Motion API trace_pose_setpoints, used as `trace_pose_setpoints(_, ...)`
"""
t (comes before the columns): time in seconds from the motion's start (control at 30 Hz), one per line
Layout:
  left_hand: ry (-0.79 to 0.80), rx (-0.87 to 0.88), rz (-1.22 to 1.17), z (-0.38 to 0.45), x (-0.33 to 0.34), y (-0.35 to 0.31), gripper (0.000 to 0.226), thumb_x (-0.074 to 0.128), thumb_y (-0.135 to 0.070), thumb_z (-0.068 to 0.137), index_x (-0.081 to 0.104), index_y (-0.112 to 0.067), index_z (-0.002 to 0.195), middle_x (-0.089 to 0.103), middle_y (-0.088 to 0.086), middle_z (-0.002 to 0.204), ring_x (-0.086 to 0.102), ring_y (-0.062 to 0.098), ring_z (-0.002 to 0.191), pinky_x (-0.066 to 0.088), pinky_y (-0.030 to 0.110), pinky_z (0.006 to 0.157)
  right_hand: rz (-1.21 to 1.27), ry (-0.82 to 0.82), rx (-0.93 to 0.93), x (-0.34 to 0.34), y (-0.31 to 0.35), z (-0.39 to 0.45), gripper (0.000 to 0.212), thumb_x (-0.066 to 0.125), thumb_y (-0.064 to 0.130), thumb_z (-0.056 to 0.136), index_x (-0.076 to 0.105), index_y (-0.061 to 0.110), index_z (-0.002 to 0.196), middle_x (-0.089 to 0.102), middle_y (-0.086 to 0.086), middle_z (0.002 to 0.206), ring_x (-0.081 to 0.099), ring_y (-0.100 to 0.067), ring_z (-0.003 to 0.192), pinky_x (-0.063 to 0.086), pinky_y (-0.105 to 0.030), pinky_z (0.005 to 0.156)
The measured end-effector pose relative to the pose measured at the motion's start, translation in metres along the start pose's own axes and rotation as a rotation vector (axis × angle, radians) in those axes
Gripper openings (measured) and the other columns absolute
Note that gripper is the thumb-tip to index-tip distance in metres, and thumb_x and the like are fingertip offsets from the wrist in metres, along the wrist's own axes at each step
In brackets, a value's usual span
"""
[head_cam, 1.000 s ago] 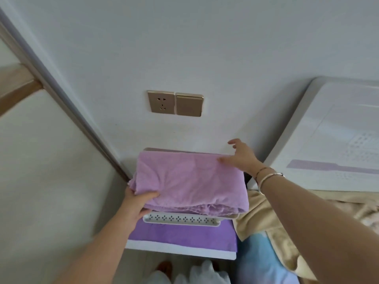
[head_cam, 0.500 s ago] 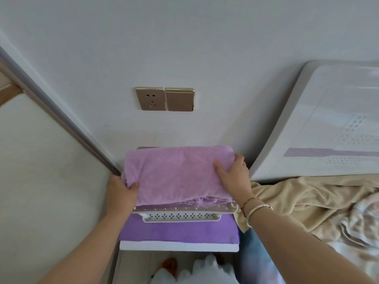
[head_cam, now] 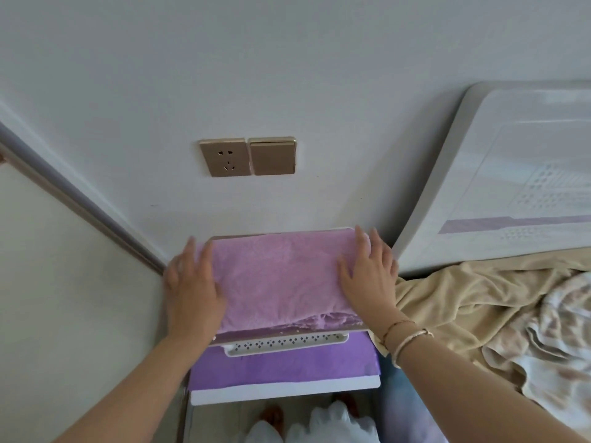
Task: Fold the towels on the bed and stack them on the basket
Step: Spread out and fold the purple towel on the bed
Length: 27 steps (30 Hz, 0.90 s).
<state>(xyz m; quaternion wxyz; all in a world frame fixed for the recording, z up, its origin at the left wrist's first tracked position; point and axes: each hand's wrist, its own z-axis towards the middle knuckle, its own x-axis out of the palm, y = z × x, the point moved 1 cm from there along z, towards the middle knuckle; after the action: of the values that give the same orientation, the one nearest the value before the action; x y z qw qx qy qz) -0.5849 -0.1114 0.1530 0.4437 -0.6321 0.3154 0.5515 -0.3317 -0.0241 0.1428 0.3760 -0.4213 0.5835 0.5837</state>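
Note:
A folded pink towel (head_cam: pixel 278 279) lies flat on top of the white perforated basket (head_cam: pixel 287 342), which stands on a purple-topped bedside table against the wall. My left hand (head_cam: pixel 192 289) presses on the towel's left edge with straight fingers. On the towel's right end rests my right hand (head_cam: pixel 367 276), fingers spread flat. The basket's inside is hidden under the towel.
The purple-topped table (head_cam: pixel 281 369) fills the gap between a cream wall panel (head_cam: pixel 64 314) on the left and the bed on the right. A beige blanket (head_cam: pixel 473 302) and a patterned cloth (head_cam: pixel 559 340) lie rumpled on the bed below the white headboard (head_cam: pixel 511 174). A gold socket (head_cam: pixel 225 158) sits on the wall.
Both hands let go of the towel's sides and now lie flat on top of it. The towel has settled lower and flatter on the basket.

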Motion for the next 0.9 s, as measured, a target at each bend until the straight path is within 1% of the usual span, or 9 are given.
trace_pose_setpoints(0.1,0.091,0.298,0.114,0.013,0.013,-0.021,0.058,0.030,-0.045,0.097,0.018,-0.030,0.151,0.007,-0.001,0.161,0.009,0.033,0.147,0.011,0.055,0.115,-0.157,0.094,-0.189,0.016,0.005,0.002,0.065,0.025,0.057,0.096,0.001,0.036,0.152,-0.006,-0.002,0.161,-0.006,-0.029,0.148,0.002,-0.057,0.115)
trace_pose_setpoints(0.17,0.218,0.319,0.158,0.018,0.033,-0.021,0.067,0.001,-0.063,0.089,-0.014,-0.036,0.149,-0.019,-0.008,0.157,-0.011,0.026,0.147,-0.003,0.050,0.116,-0.264,0.115,-0.216,0.026,-0.001,0.001,0.067,0.013,0.063,0.094,-0.004,0.036,0.152,-0.007,-0.003,0.162,-0.007,-0.032,0.148,0.008,-0.060,0.114)
trace_pose_setpoints(0.23,0.245,0.336,0.174,0.020,0.049,-0.009,0.071,-0.014,-0.069,0.080,-0.029,-0.039,0.142,-0.029,-0.010,0.153,-0.019,0.023,0.145,-0.009,0.045,0.116,-0.332,0.136,-0.221,0.034,-0.003,-0.002,0.068,0.006,0.065,0.092,-0.006,0.034,0.152,-0.003,-0.005,0.162,-0.004,-0.034,0.148,0.015,-0.062,0.113)
trace_pose_setpoints(0.33,0.231,0.372,0.167,0.025,0.055,0.004,0.074,-0.018,-0.071,0.079,-0.024,-0.038,0.144,-0.022,-0.010,0.155,-0.019,0.020,0.144,-0.010,0.041,0.116,-0.339,0.164,-0.197,0.041,0.002,-0.003,0.069,0.005,0.064,0.092,0.000,0.032,0.153,0.003,-0.006,0.162,0.003,-0.035,0.148,0.020,-0.063,0.111)
trace_pose_setpoints(0.5,0.301,0.378,0.149,0.025,0.041,-0.004,0.071,-0.006,-0.069,0.083,-0.031,-0.037,0.141,-0.032,-0.010,0.150,-0.024,0.022,0.143,-0.012,0.044,0.116,-0.313,0.206,-0.195,0.030,0.004,0.001,0.071,-0.002,0.065,0.086,-0.011,0.036,0.150,-0.011,-0.002,0.161,-0.011,-0.030,0.147,0.004,-0.058,0.116)
trace_pose_setpoints(0.57,0.304,0.416,0.130,0.025,0.034,-0.014,0.073,-0.002,-0.068,0.085,-0.026,-0.034,0.145,-0.030,-0.010,0.153,-0.023,0.023,0.144,-0.007,0.046,0.119,-0.251,0.188,-0.181,0.013,-0.003,-0.001,0.070,0.003,0.064,0.088,-0.009,0.036,0.151,-0.011,0.000,0.161,-0.012,-0.026,0.148,0.001,-0.052,0.117)
trace_pose_setpoints(0.63,0.298,0.497,0.111,0.028,0.025,-0.031,0.078,-0.011,-0.071,0.080,-0.017,-0.035,0.148,-0.026,-0.011,0.155,-0.022,0.022,0.144,-0.005,0.045,0.119,-0.200,0.158,-0.123,-0.006,-0.016,-0.005,0.066,0.014,0.059,0.094,-0.007,0.035,0.151,-0.009,0.000,0.162,-0.010,-0.023,0.148,0.001,-0.048,0.118)
trace_pose_setpoints(0.73,0.293,0.675,0.112,0.031,0.011,-0.090,0.091,-0.021,-0.075,0.071,-0.005,-0.036,0.151,-0.014,-0.009,0.159,-0.015,0.022,0.147,-0.007,0.045,0.117,-0.081,0.075,0.068,-0.042,-0.053,-0.018,0.064,0.020,0.055,0.098,-0.005,0.035,0.152,-0.007,-0.001,0.162,-0.010,-0.021,0.148,0.001,-0.046,0.119)
trace_pose_setpoints(0.9,0.355,0.922,0.098,0.004,0.002,-0.233,0.071,0.002,-0.065,0.089,0.011,-0.033,0.151,0.007,-0.005,0.161,-0.001,0.023,0.148,0.001,0.046,0.119,0.051,-0.094,0.345,-0.105,-0.146,-0.041,0.065,0.031,0.050,0.099,0.004,0.027,0.153,0.000,-0.005,0.162,0.002,-0.023,0.149,0.010,-0.045,0.119)
